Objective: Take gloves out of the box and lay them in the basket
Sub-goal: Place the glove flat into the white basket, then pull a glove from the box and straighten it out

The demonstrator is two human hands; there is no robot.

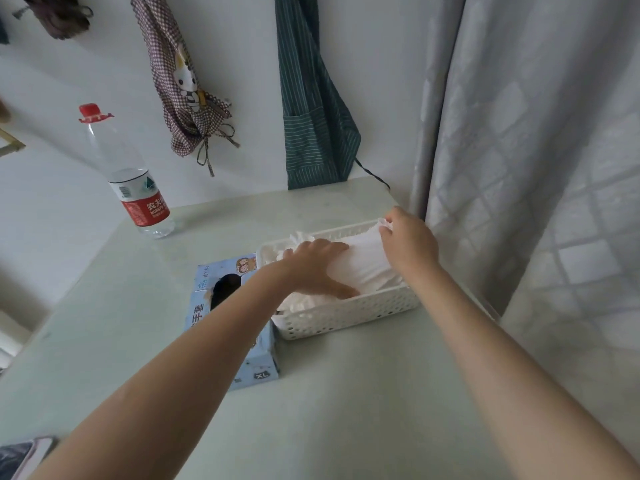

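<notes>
Box [258,358] label — "XL"

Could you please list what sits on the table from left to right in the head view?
Phone corner → water bottle → blue glove box → white basket holding gloves, with the left hand and right hand on them.

A clear bottle [130,174] with a red cap and red label stands on the pale table [346,393], well left of the fingers and farther back. On the wall above them hang a checked bag [183,88] with a cartoon cat and a green striped apron [311,109]. A grey curtain [519,133] hangs just right of the fingers.
</notes>
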